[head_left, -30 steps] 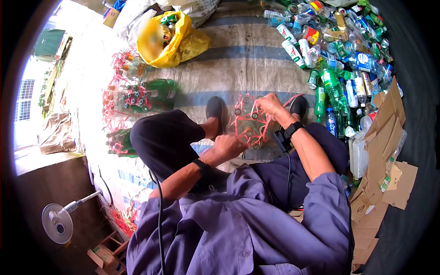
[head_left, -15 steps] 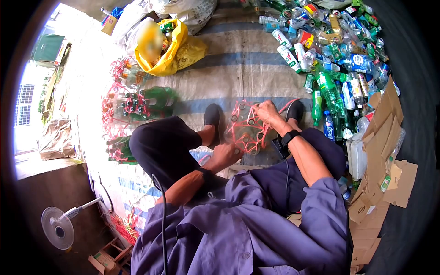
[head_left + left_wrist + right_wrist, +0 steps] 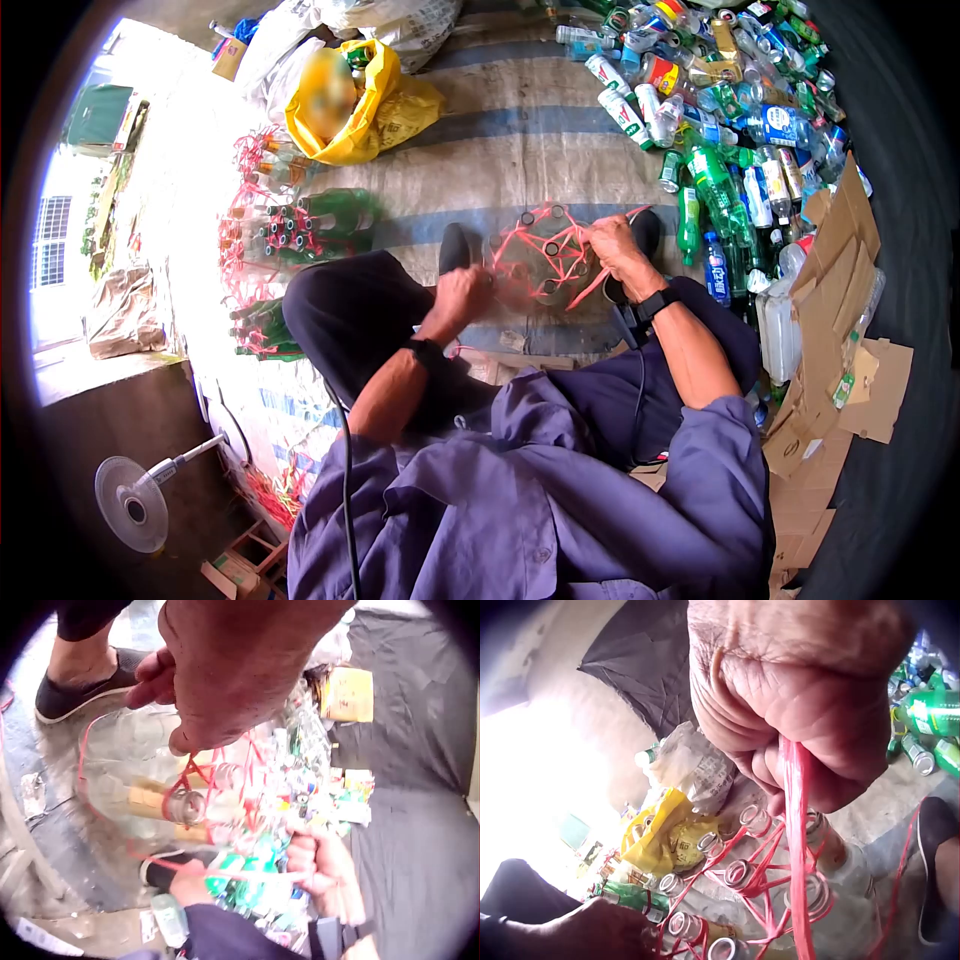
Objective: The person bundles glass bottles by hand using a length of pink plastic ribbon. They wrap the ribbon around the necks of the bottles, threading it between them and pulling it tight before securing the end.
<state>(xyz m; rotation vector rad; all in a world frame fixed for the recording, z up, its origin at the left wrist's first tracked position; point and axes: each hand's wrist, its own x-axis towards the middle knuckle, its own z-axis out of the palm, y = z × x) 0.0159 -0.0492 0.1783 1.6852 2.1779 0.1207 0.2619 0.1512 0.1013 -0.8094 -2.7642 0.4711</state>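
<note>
Between the person's feet stands a bundle of clear glass bottles (image 3: 548, 287), their necks laced together with pink plastic string (image 3: 798, 840). The right hand (image 3: 616, 250) grips a strand of this string at the bundle's right side. In the right wrist view the strand comes out of the curled fist and runs down past the bottle necks (image 3: 739, 874). At the bundle's left side is the left hand (image 3: 462, 300), blurred in the head view. The left wrist view shows its fingers (image 3: 154, 679) loosely bent, the thumb apart and close over the string, with nothing between them.
More tied bottles (image 3: 335, 215), green and clear, stand at the left. Behind them sits a yellow bag (image 3: 380, 110) of cans. A heap of plastic bottles and cans (image 3: 710, 170) covers the right side, beside cardboard (image 3: 835, 290). A fan (image 3: 130, 505) stands lower left.
The left hand has moved from the bundle's near lower edge up and away along its left side. The right hand has shifted slightly right, still gripping string. The bundle has turned or shifted a little.
</note>
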